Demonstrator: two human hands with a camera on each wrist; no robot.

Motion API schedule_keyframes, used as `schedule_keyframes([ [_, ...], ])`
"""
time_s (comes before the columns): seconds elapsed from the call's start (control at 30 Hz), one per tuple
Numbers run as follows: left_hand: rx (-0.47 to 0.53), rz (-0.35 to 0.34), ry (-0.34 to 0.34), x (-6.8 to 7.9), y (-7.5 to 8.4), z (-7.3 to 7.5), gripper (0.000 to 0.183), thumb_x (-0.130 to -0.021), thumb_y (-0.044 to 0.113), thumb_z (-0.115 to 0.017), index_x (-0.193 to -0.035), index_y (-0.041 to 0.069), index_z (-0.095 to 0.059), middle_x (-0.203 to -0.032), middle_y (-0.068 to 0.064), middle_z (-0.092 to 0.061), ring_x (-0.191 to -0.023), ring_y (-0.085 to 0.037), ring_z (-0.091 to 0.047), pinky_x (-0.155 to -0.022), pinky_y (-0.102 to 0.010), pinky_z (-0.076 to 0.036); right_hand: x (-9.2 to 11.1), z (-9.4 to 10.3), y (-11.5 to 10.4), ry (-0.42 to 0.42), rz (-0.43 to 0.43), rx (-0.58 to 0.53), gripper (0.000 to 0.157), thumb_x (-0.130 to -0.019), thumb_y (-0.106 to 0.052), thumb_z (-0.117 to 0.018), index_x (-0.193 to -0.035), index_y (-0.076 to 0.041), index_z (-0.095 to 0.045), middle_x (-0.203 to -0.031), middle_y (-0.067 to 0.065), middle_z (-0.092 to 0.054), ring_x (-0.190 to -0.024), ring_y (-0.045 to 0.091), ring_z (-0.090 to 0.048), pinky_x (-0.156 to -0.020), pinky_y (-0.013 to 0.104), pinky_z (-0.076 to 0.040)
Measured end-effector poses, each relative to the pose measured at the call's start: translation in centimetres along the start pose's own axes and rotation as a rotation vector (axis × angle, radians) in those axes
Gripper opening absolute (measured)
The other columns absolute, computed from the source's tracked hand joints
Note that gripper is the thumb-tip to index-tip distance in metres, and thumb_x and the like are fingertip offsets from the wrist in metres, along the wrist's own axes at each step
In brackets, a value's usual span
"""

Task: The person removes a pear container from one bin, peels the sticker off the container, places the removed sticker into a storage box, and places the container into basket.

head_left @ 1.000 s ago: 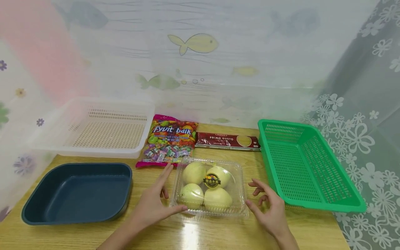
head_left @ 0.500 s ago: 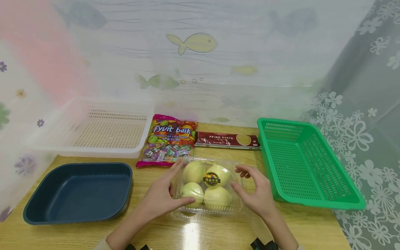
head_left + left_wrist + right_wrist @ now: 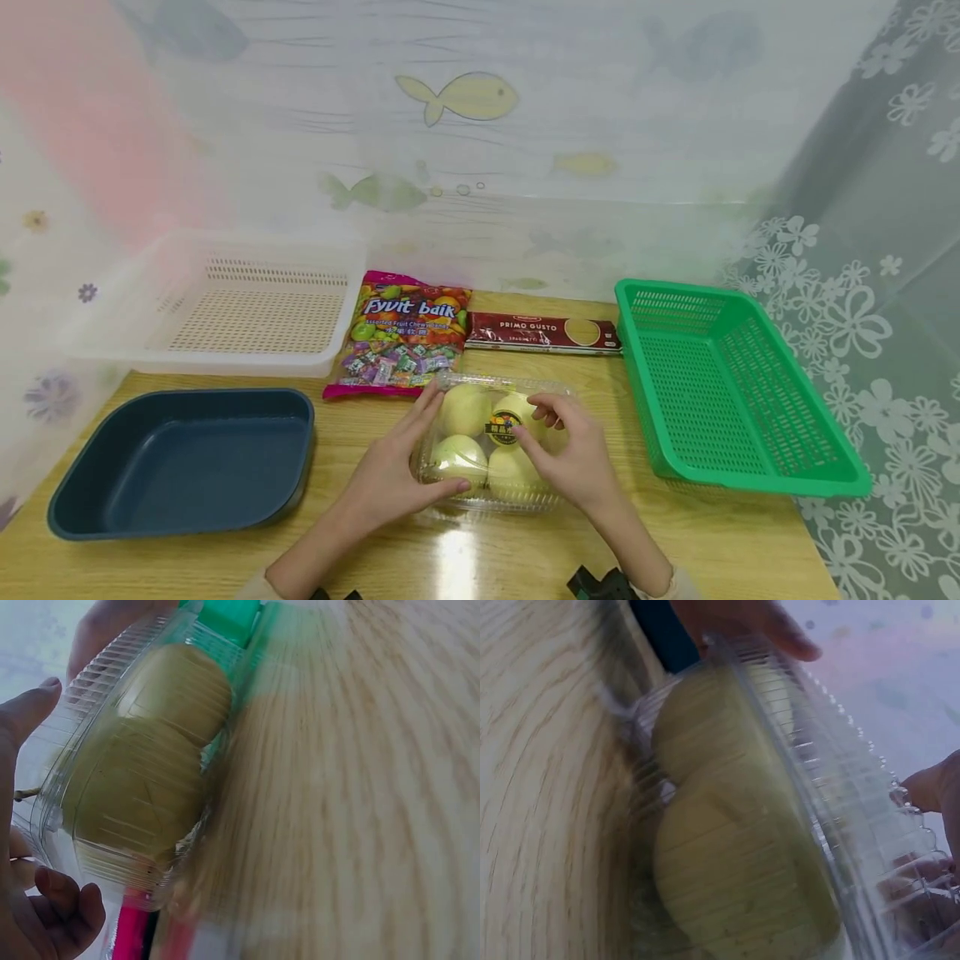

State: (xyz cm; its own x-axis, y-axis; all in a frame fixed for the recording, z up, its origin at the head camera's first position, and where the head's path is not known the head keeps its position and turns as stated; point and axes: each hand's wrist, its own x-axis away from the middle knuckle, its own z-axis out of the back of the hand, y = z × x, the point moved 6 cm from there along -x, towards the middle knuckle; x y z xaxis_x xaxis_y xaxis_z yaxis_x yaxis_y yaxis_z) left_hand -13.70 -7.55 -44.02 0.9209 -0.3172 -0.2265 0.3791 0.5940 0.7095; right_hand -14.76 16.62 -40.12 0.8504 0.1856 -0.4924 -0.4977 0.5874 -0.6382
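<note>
A clear plastic clamshell box [image 3: 495, 503] with several round, pale yellow-green pears [image 3: 463, 408] lies on the wooden table, its lid down and a dark round label on top. My left hand [image 3: 386, 471] spreads along the box's left side, thumb over the near left corner and fingers towards the far left edge. Over the right half of the lid is my right hand [image 3: 576, 454], fingers bent and thumb at the label, thumb and forefinger apart. In the right wrist view, the pears [image 3: 735, 862] show through the ribbed wall. Whether the right fingertips touch the lid, I cannot tell.
Behind the box lie a candy bag [image 3: 408, 325] and a red spaghetti packet [image 3: 540, 332]. A white basket [image 3: 232, 367] stands back left, a dark blue basin [image 3: 180, 529] front left, and a green basket [image 3: 637, 375] at right. A patterned curtain [image 3: 480, 167] hangs behind.
My right hand has moved left, from beside the box's right edge to over its lid. My left hand has shifted slightly right, closer against the box. The box stays in place.
</note>
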Motion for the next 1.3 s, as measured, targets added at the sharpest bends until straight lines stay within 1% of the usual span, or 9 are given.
schedule_keyframes([
  [0.13,0.003,-0.017,0.017,0.0,-0.1,-0.1,0.118,-0.078,0.068,-0.086,-0.169,0.017,-0.030,-0.177,0.005,-0.019,-0.152,-0.040,-0.038,-0.108,-0.065,-0.048,0.4,-0.2,0.3,0.012,0.003,0.093,0.035,-0.086,-0.017,-0.089,-0.112,0.000,-0.074,-0.103,0.007,-0.071,-0.093,0.021,-0.065,-0.080,0.039,-0.060],
  [0.23,0.002,-0.013,0.019,0.1,-0.2,-0.2,0.119,-0.078,0.068,-0.086,-0.170,0.018,-0.029,-0.177,0.007,-0.018,-0.152,-0.040,-0.038,-0.108,-0.065,-0.048,0.9,-0.2,0.3,0.019,-0.002,0.144,0.034,-0.086,-0.020,-0.088,-0.111,-0.001,-0.075,-0.110,0.007,-0.070,-0.103,0.024,-0.066,-0.089,0.046,-0.060],
  [0.33,0.004,0.002,0.008,0.2,-0.3,-0.3,0.119,-0.078,0.068,-0.085,-0.170,0.021,-0.027,-0.177,0.009,-0.017,-0.152,-0.040,-0.039,-0.108,-0.065,-0.047,1.4,-0.2,0.2,0.014,0.007,0.180,0.041,-0.085,-0.025,-0.089,-0.114,0.001,-0.076,-0.115,0.009,-0.069,-0.111,0.028,-0.064,-0.095,0.051,-0.058],
  [0.43,0.012,0.014,-0.001,0.4,-0.4,-0.5,0.118,-0.079,0.069,-0.085,-0.170,0.022,-0.027,-0.177,0.009,-0.018,-0.151,-0.042,-0.039,-0.108,-0.067,-0.046,1.7,-0.3,0.0,0.006,0.022,0.204,0.047,-0.083,-0.027,-0.090,-0.116,0.004,-0.076,-0.115,0.010,-0.067,-0.112,0.028,-0.062,-0.097,0.050,-0.058],
  [0.53,0.007,0.014,-0.003,0.4,-0.5,-0.5,0.117,-0.079,0.069,-0.084,-0.170,0.023,-0.027,-0.177,0.008,-0.018,-0.150,-0.043,-0.041,-0.107,-0.068,-0.047,1.9,-0.3,-0.1,0.013,0.035,0.219,0.048,-0.082,-0.027,-0.090,-0.115,0.005,-0.077,-0.113,0.009,-0.067,-0.111,0.026,-0.062,-0.096,0.048,-0.058],
  [0.7,0.003,0.007,0.003,0.4,-0.5,-0.6,0.117,-0.080,0.066,-0.086,-0.171,0.024,-0.026,-0.178,0.010,-0.017,-0.150,-0.042,-0.041,-0.107,-0.067,-0.048,1.8,-0.3,-0.2,0.030,0.071,0.228,0.042,-0.081,-0.025,-0.091,-0.109,0.004,-0.079,-0.110,0.007,-0.066,-0.107,0.023,-0.061,-0.091,0.044,-0.059],
  [0.87,0.003,0.013,0.007,0.4,-0.5,-0.6,0.117,-0.080,0.067,-0.085,-0.171,0.026,-0.025,-0.177,0.012,-0.016,-0.150,-0.042,-0.041,-0.107,-0.068,-0.048,1.8,-0.3,-0.4,0.037,0.104,0.225,0.039,-0.079,-0.025,-0.091,-0.105,0.003,-0.080,-0.107,0.006,-0.067,-0.104,0.021,-0.061,-0.088,0.041,-0.059],
  [1.17,0.004,0.007,0.007,0.3,-0.4,-0.5,0.116,-0.080,0.066,-0.085,-0.171,0.026,-0.025,-0.178,0.010,-0.016,-0.148,-0.043,-0.044,-0.107,-0.067,-0.048,1.9,-0.4,-0.5,0.036,0.112,0.177,0.031,-0.078,-0.021,-0.093,-0.101,-0.003,-0.081,-0.105,0.003,-0.068,-0.103,0.018,-0.061,-0.088,0.039,-0.059],
  [1.3,-0.003,0.007,0.010,0.3,-0.3,-0.4,0.116,-0.080,0.069,-0.084,-0.171,0.026,-0.025,-0.177,0.014,-0.015,-0.149,-0.041,-0.044,-0.107,-0.066,-0.048,1.9,-0.4,-0.4,0.048,0.125,0.154,0.029,-0.077,-0.018,-0.094,-0.100,-0.005,-0.082,-0.104,0.001,-0.069,-0.102,0.017,-0.061,-0.086,0.036,-0.058],
])
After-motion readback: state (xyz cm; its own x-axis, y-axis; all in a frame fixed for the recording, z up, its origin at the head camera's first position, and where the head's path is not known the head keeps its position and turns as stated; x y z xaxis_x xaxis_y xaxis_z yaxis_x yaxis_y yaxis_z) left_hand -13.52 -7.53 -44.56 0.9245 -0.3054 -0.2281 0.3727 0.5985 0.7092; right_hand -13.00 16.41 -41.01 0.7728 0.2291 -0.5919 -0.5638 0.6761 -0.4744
